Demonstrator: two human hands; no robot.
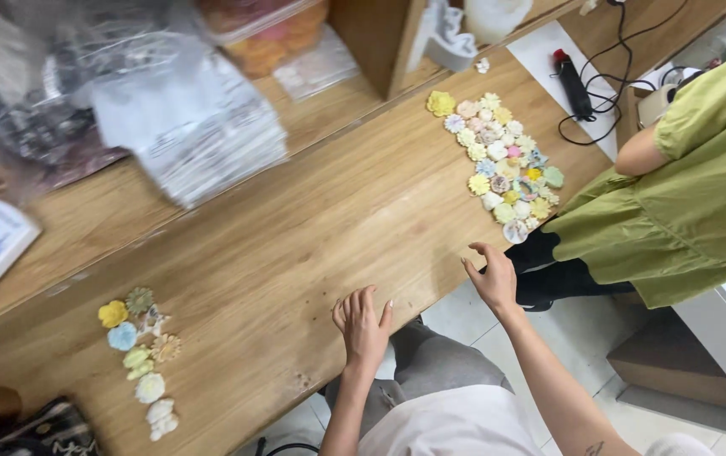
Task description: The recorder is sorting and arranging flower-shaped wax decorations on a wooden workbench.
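My left hand [363, 325] lies flat on the front edge of a long wooden table [295, 236], fingers spread, holding nothing. My right hand [493, 275] hovers at the table edge to the right, fingers loosely apart, empty. A cluster of several small pastel flower-shaped pieces [498, 160] lies at the far right of the table, just beyond my right hand. A smaller group of flower pieces [141, 350] in yellow, blue, green and white lies at the near left.
A person in a green top [684, 194] sits at the table's right end. A black corded tool [572, 84] rests on white paper. Plastic-wrapped stacks [190, 127] and a clear box [266, 29] stand at the back. A patterned dark bag [50, 431] sits at lower left.
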